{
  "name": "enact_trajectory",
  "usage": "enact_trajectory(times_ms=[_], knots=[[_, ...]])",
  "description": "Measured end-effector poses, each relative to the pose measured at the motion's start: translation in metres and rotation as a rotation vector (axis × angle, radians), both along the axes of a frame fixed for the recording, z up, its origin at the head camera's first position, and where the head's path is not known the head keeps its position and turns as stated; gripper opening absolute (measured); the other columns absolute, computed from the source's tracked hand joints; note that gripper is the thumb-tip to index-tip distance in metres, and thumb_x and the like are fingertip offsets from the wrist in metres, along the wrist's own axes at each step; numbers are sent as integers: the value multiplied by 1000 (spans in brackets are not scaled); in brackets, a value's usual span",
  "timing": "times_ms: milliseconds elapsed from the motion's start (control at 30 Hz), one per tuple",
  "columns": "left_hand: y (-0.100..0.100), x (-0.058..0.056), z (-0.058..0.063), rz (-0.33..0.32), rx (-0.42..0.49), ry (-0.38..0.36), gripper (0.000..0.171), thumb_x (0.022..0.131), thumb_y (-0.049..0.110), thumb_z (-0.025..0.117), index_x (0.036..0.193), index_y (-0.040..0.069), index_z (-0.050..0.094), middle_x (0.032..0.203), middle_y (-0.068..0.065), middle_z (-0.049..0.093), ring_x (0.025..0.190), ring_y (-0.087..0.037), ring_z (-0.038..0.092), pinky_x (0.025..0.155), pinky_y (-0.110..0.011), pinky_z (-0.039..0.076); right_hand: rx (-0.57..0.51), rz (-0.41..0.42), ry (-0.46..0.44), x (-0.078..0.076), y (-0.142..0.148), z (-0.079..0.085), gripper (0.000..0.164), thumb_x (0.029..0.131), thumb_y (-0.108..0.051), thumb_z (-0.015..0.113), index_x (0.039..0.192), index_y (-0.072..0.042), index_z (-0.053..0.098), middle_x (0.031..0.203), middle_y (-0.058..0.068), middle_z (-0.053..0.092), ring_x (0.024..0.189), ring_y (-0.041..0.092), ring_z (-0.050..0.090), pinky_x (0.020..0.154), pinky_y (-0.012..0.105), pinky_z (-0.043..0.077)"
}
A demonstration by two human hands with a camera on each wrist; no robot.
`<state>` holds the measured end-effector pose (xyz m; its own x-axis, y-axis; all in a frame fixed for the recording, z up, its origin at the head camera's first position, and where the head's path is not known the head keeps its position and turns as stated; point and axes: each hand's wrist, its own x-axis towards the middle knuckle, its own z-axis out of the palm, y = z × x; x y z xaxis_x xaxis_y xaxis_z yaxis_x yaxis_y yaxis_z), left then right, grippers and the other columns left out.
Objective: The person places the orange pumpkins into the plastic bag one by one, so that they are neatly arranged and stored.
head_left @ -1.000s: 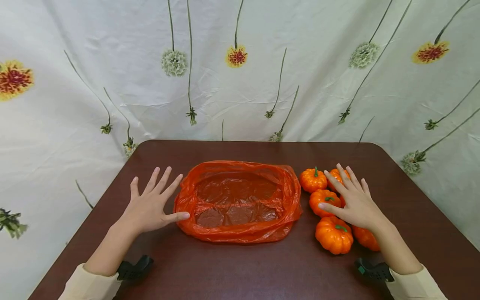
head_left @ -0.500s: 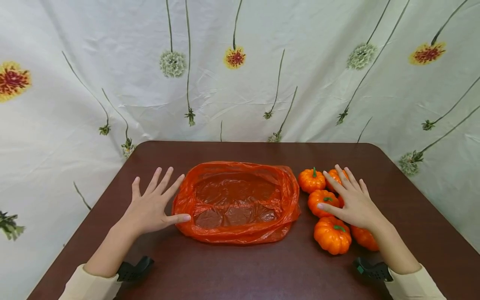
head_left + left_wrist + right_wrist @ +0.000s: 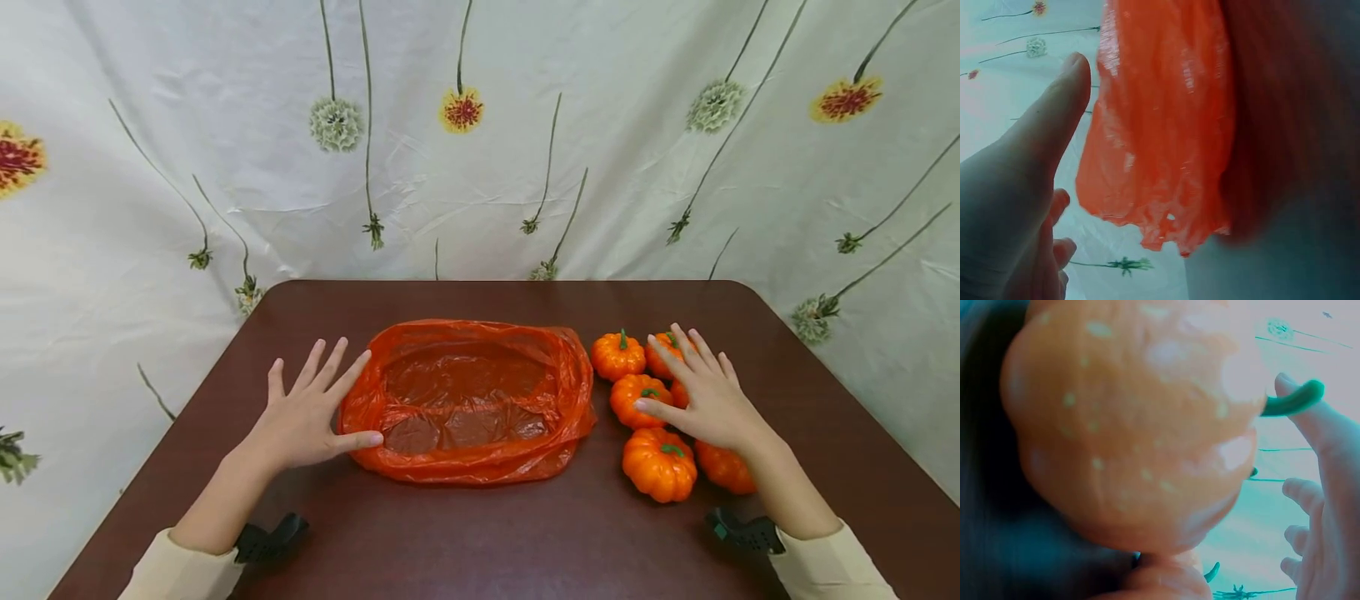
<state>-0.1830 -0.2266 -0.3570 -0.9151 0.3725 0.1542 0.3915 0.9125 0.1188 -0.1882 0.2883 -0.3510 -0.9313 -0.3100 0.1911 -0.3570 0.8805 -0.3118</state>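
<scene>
An orange-red plastic bag [image 3: 480, 465] stands on the table with its mouth spread wide and its rim folded outward. To its left, my left hand [image 3: 306, 421] hovers with fingers spread, the thumb near the bag's rim. In the left wrist view the bag [image 3: 1160, 125] rises beside the thumb, with a gap between them. On the right, my right hand [image 3: 708, 404] is spread above several small orange pumpkins with green stems, partly hiding some. The nearest pumpkin [image 3: 660, 467] lies in front of it; another pumpkin [image 3: 1135, 431] fills the right wrist view. Neither hand holds anything.
The dark brown table [image 3: 480, 542] has rounded far corners. Behind it hangs a white cloth [image 3: 420, 167] printed with flowers. Black wrist cameras, such as the left one [image 3: 272, 537], sit under both wrists.
The table, bag and pumpkins have shifted slightly left in the head view as the camera turned. Both hands stay spread, nearly in the same places.
</scene>
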Motion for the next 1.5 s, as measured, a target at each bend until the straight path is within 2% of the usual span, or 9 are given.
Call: enact_trajectory(times_ms=[167,333,433,533,700,900,1100,1333,1500], knots=[[0,3,-10,3,115,-13,105,78,69,65,157,18,18,159,-23,12,144,-46,2,103,-75,0,-26,-19,3,-2,6,5,86,90,-54,62,157,-19,21,162,16,2,147,36,-6,107,71,-1],[3,9,-20,24,251,-30,100,80,59,70,154,9,25,153,-29,24,137,-53,17,100,-76,19,-75,-43,-6,-6,13,14,86,90,-50,64,156,-13,22,160,21,6,145,43,1,102,76,6],[5,10,-24,33,355,-57,93,83,50,72,151,2,30,148,-29,33,132,-50,29,97,-72,32,-111,-56,-18,-11,17,20,86,90,-48,64,155,-10,23,160,22,9,143,48,6,99,78,10],[8,11,-26,50,444,-86,85,87,43,71,148,-1,33,144,-27,40,128,-46,40,95,-65,40,-145,-66,-52,-19,23,25,86,91,-46,64,155,-7,22,159,24,10,141,52,8,97,79,13],[10,10,-26,67,525,-55,71,89,31,72,145,1,39,133,-25,53,113,-40,56,88,-55,50,-192,-66,-125,-30,32,30,84,94,-43,62,153,1,21,157,30,11,139,55,10,101,76,15],[9,9,-29,67,571,-63,66,87,17,75,141,0,42,120,-23,60,100,-36,63,82,-49,54,-180,-97,-176,-41,37,36,84,95,-47,58,151,4,22,154,32,18,139,52,15,104,70,19],[10,8,-31,69,548,-34,61,84,9,75,137,-1,46,108,-19,61,93,-33,64,80,-48,56,-154,-136,-240,-54,38,39,88,94,-55,55,151,4,23,152,33,20,138,52,18,105,68,21],[11,9,-29,69,543,-20,58,83,4,76,134,-2,49,104,-16,61,85,-27,63,75,-43,57,-109,-149,-312,-67,40,38,91,91,-56,59,151,4,23,149,36,23,132,55,26,100,68,29],[11,9,-29,65,541,-10,58,82,2,76,134,-1,50,103,-17,62,84,-27,63,75,-44,57,-108,-143,-369,-75,41,34,90,90,-53,62,150,4,24,148,37,25,130,55,30,98,67,34]])
